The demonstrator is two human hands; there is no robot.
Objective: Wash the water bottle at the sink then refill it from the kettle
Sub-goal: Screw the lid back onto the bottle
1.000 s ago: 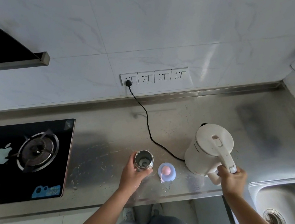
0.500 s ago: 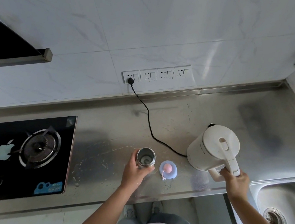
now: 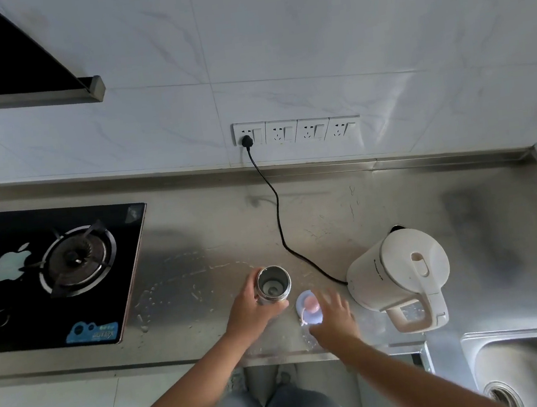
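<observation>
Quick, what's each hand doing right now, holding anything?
Left hand: grips the water bottle.
Right hand: open, fingers spread above the lid, holding nothing.

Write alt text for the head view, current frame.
From above: a left hand grips an open steel bottle upright on a steel counter, while the blurred right hand, fingers spread, reaches over its blue and pink lid. A white corded kettle stands to the right, a gas hob left, a sink lower right.
</observation>
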